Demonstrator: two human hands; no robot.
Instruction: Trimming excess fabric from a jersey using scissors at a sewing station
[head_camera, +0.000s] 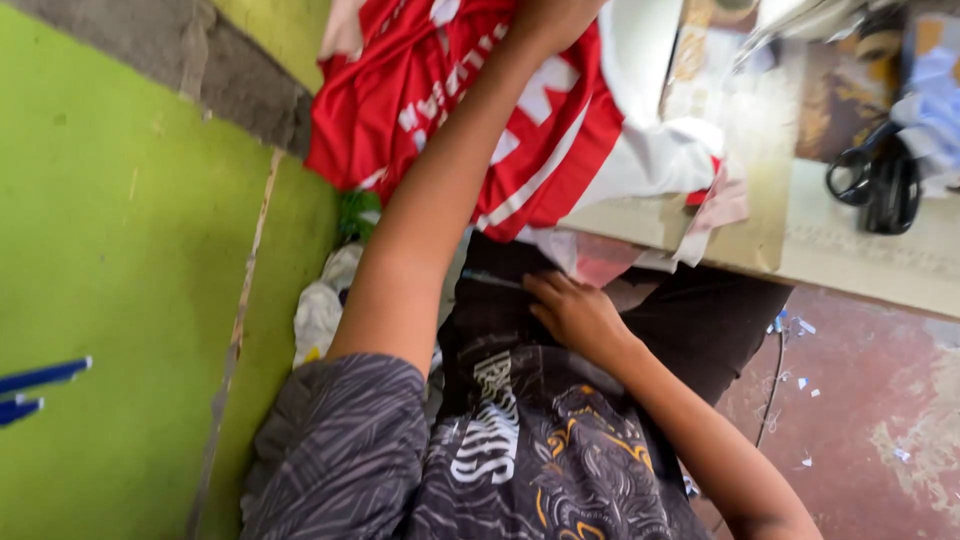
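Red cloth garment with white lettering and stripes (450, 110) lies bunched over the left end of the pale wooden desk (850, 255), hanging off its edge. The left hand (550, 15) presses on top of it, its grip cut off by the frame edge, so unclear. The right hand (575, 315) rests loosely curled on the lap, holding nothing visible. Black scissors (880, 180) lie well apart, on the desk's right.

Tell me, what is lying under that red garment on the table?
The red garment lies over white cloth and the pale table edge. The left hand presses on it; anything beneath stays covered.
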